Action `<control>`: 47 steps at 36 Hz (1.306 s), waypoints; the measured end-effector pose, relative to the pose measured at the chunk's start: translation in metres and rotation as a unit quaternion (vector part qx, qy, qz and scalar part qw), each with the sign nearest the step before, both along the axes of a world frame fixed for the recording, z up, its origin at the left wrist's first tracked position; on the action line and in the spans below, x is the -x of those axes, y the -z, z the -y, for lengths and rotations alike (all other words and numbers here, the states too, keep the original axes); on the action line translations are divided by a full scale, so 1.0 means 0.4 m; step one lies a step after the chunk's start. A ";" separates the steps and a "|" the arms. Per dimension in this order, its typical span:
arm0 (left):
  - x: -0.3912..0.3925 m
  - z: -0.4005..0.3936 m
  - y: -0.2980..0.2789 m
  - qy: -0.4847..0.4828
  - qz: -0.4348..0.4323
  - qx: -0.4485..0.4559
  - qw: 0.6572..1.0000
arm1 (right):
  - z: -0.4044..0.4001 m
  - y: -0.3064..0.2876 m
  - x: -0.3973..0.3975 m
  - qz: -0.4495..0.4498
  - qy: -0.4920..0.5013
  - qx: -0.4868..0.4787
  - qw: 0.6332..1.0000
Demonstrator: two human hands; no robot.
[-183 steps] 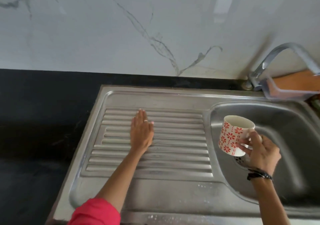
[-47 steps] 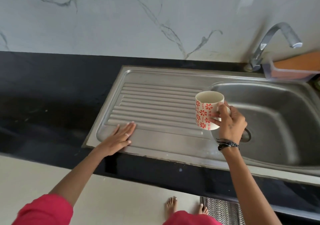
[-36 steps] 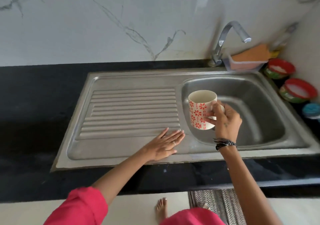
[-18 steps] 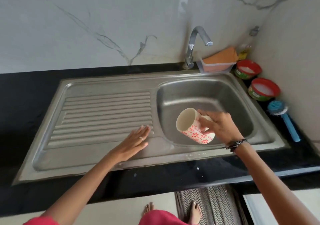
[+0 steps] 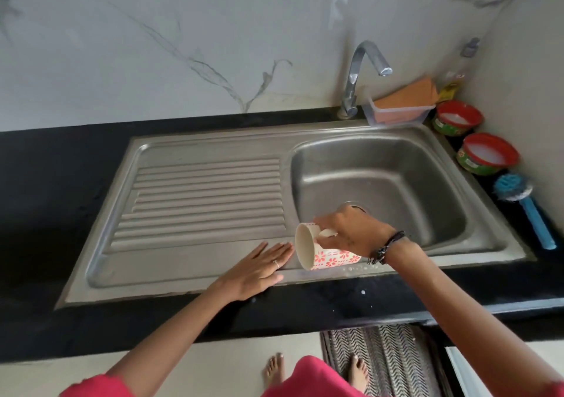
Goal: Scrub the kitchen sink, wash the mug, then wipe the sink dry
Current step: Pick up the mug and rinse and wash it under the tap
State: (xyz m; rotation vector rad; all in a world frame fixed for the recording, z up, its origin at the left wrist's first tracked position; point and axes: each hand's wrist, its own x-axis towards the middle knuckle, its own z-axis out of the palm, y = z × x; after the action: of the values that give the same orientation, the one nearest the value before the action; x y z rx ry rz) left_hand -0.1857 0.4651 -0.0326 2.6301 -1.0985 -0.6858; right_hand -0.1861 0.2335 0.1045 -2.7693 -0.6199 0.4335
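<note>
My right hand (image 5: 351,234) grips the mug (image 5: 323,253) by its handle, tipped on its side with the mouth toward nine o'clock over the sink (image 5: 213,140) front rim, while my left hand (image 5: 256,271) lies flat, fingers straight, on the steel just beside it.

The person wears a bright pink-red short-sleeved garment (image 5: 308,378). A thin silver ring (image 5: 276,263) sits on the left hand (image 5: 256,271), and a black beaded thread bracelet (image 5: 387,247) circles the right wrist. Both feet (image 5: 274,369) are bare.
</note>
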 end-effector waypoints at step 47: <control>-0.069 0.328 -0.032 0.008 -0.040 0.174 0.984 | 0.134 -0.012 0.132 0.081 0.324 -0.077 0.940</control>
State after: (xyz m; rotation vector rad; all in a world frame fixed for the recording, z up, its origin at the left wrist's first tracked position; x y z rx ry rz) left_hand -0.1580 0.3341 -0.0197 2.2824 -1.1053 -0.5402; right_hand -0.2387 0.1800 0.1092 -2.6638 0.2356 0.0075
